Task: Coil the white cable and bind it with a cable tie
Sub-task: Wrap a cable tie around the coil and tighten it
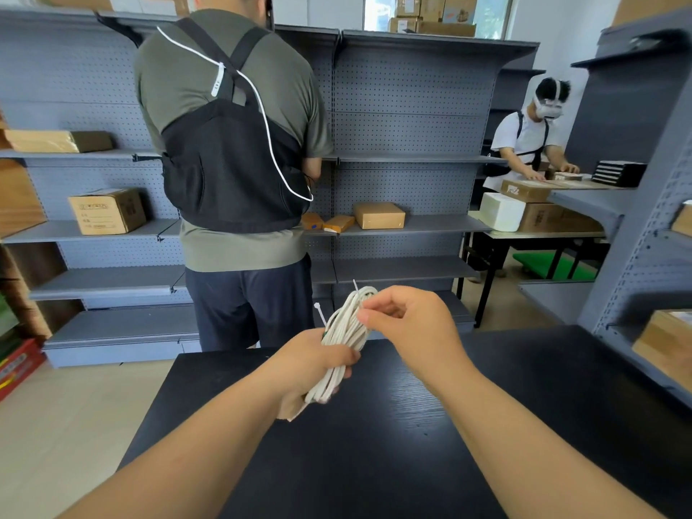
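Left hand [314, 363] grips the coiled cable [346, 327] by its near half, keeping the loops bunched above the table [412, 443]. Right hand [406, 324] pinches what looks like the tie [320, 314] at the coil's far end, likely drawing it round the strands to bind them.

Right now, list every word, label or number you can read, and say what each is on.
Nothing reads clearly.
Cardboard box on the left shelf: printed form lines, too blurred.
Brown box by the far table: white logo, unreadable.
White strap tag on the backpack: marks too small.
Red box at lower left: print blurred.
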A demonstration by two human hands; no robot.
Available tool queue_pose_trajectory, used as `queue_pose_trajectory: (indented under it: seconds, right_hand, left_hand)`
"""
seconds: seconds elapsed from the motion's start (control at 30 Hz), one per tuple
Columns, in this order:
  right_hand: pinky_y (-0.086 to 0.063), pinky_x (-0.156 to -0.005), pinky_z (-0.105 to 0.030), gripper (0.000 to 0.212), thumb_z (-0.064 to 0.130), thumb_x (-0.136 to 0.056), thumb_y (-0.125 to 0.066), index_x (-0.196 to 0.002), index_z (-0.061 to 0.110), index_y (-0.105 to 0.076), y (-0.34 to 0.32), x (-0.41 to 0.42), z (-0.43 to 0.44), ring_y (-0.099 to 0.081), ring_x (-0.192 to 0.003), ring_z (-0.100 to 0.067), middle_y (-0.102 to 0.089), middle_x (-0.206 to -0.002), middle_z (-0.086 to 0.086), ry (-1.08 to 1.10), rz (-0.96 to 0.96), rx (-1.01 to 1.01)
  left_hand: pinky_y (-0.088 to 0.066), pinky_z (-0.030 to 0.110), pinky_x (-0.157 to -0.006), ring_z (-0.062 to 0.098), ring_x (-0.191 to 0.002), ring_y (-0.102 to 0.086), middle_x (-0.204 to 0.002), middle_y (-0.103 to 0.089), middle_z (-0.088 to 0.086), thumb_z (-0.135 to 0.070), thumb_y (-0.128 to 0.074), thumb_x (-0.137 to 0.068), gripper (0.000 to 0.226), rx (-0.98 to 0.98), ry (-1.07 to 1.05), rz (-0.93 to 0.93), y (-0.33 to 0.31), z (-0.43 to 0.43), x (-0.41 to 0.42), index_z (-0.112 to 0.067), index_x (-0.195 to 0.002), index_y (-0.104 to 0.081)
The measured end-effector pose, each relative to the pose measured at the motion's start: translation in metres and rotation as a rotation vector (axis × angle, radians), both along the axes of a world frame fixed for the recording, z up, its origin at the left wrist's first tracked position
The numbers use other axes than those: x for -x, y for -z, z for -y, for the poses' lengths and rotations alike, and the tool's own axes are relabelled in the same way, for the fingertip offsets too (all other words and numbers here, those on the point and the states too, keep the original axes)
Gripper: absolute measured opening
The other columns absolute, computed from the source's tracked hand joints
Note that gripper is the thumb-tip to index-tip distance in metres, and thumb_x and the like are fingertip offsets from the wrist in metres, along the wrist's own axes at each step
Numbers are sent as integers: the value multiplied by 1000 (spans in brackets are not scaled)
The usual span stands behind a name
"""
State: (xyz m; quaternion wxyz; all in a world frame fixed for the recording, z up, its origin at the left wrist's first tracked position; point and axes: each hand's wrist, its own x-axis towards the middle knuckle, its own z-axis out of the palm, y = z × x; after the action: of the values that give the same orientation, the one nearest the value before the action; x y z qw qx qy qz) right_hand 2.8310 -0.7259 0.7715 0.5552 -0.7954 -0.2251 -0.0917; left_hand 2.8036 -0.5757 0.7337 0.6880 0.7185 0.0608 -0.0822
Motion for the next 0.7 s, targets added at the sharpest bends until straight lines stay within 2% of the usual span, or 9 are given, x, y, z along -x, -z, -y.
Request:
queue_pose_trajectory:
  seconds: [0.1, 0.2, 0.27, 0.4, 0.5, 0.6, 0.7]
  right_hand:
    - [-52, -71, -25, 18, 11, -75, -73, -67, 26, -67, 0, 3, 6, -60, -66, 0, -69, -70, 8, -66, -59, 4]
    - [-51, -74, -31, 14, 11, -76, -72, -72, 23, -67, 0, 4, 8, -63, -67, -8, -72, -71, 0, -105, -127, -23]
    - [-51, -73, -28, 14, 11, -77, -71, -74, 24, -69, 0, 4, 8, -64, -67, -7, -71, -68, 2, -109, -158, -60]
    - [-49, -64, -12, 14, 12, -80, -69, -72, 24, -71, -2, 1, 6, -62, -63, 2, -68, -60, 12, -83, -182, -51]
    - [-49, -68, -18, 17, 15, -79, -70, -67, 25, -70, -3, -2, 6, -62, -64, -2, -67, -60, 11, -41, -200, 16]
    - [-50, -72, -27, 14, 16, -78, -70, -70, 27, -68, -4, -2, 4, -63, -68, -8, -67, -62, 8, -22, -182, 48]
    - [-46, -64, -22, 11, 19, -77, -70, -72, 29, -66, -3, 0, 3, -61, -66, -5, -67, -63, 8, 9, -128, 81]
  left_hand:
    - [-34, 18, -38, 14, -41, -44, -59, -55, 4, -10, -60, -80, 14, -32, 87, -97, -1, -1, 2, -7, -94, -57]
    - [-33, 17, -37, 13, -42, -43, -59, -55, 3, -11, -60, -81, 15, -74, 159, -144, -3, 0, 2, -7, -96, -58]
    - [-33, 17, -37, 13, -43, -44, -60, -55, 3, -11, -60, -82, 13, -115, 188, -156, -7, -1, 0, -8, -94, -57]
    - [-34, 18, -39, 13, -44, -44, -63, -54, 4, -11, -60, -82, 9, -264, 242, -123, -15, -2, -6, -8, -90, -57]
    - [-33, 18, -40, 15, -44, -43, -62, -54, 5, -10, -60, -81, 7, -347, 285, -84, -19, -5, -8, -8, -87, -56]
    - [-33, 18, -40, 14, -43, -43, -60, -55, 4, -11, -61, -77, 9, -395, 310, -48, -23, -9, -9, -9, -85, -57]
    - [-36, 19, -41, 12, -44, -46, -58, -56, 2, -8, -60, -79, 4, -445, 325, -27, -28, -13, -11, -10, -81, -57]
